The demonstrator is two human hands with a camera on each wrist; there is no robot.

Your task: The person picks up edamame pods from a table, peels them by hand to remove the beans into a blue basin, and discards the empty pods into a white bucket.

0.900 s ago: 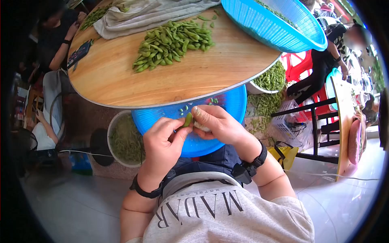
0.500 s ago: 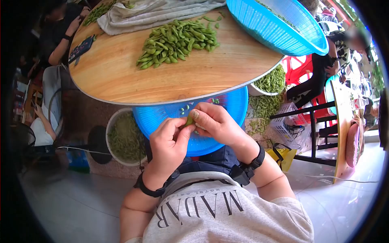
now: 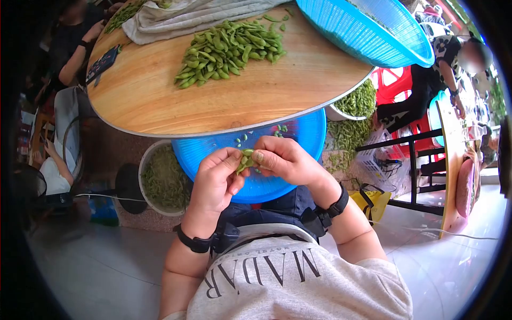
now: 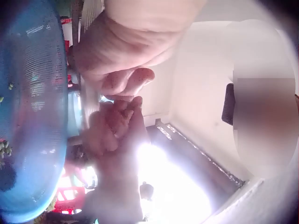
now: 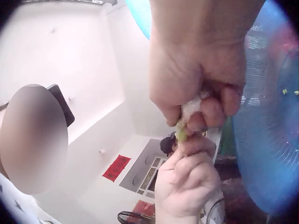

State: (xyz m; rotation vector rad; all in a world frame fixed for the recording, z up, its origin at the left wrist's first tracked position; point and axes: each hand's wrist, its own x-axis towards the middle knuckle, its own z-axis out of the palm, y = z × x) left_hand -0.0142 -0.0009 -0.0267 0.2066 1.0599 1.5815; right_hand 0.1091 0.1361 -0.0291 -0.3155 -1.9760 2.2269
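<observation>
A green pod (image 3: 246, 160) is pinched between the two hands above the blue basket (image 3: 314, 144) on the person's lap side of the table. My left hand (image 3: 214, 178) holds the pod's left end with thumb and fingertips. On its other side my right hand (image 3: 285, 161) pinches it with the thumb on top. In the right wrist view the pod (image 5: 181, 134) shows between the right hand (image 5: 201, 79) and the left hand (image 5: 184, 182), and something white lies under the right fingers. Several shelled beans (image 3: 242, 137) rest in the basket. The left wrist view hides the pod.
A round wooden table (image 3: 144, 101) carries a heap of pods (image 3: 229, 50), a grey cloth (image 3: 176, 21), a phone (image 3: 103, 63) and a light-blue basket (image 3: 368, 32). Below stand a tub of pods (image 3: 164, 178) and another tub (image 3: 354, 104). People sit at both sides.
The pod has turned and shows more between the fingertips, seemingly split. My left hand's lower fingers have spread away from it. The right hand has barely moved.
</observation>
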